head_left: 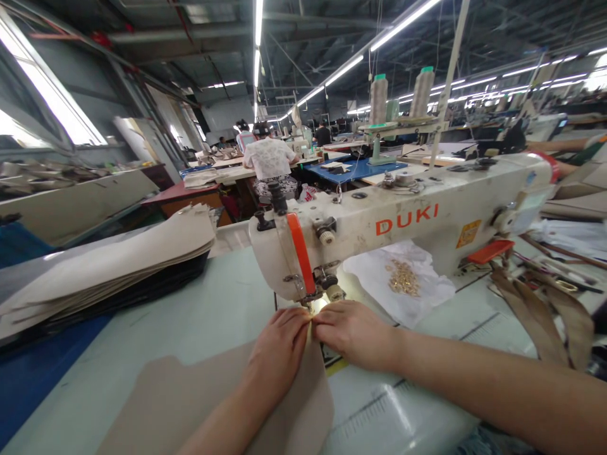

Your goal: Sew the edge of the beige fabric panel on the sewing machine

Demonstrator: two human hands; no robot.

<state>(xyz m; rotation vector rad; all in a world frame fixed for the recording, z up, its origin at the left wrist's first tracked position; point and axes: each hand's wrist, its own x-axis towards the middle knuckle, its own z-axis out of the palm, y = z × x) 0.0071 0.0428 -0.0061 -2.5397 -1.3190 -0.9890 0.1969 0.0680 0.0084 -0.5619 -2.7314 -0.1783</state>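
Under the needle end of a white sewing machine (408, 212) marked DUKI, my two hands meet fingertip to fingertip. My left hand (282, 344) rests over a flat beige fabric panel (227, 395), its fingers drawn together and pinching the panel's edge by the presser foot. From the other side, my right hand (353, 332) has its thumb and fingers pressed together at the same spot. What lies between those right fingertips is hidden. The panel spreads toward me across the pale green table (227, 297), under my left forearm.
A stack of beige panels (118, 265) lies at the left. Behind the needle, small gold-coloured pieces (403, 278) sit on a white cloth (370, 287). Brown straps (540, 309) hang together at the right. Thread cones (379, 101) stand beyond the machine, and a person (269, 158) sits farther ahead.
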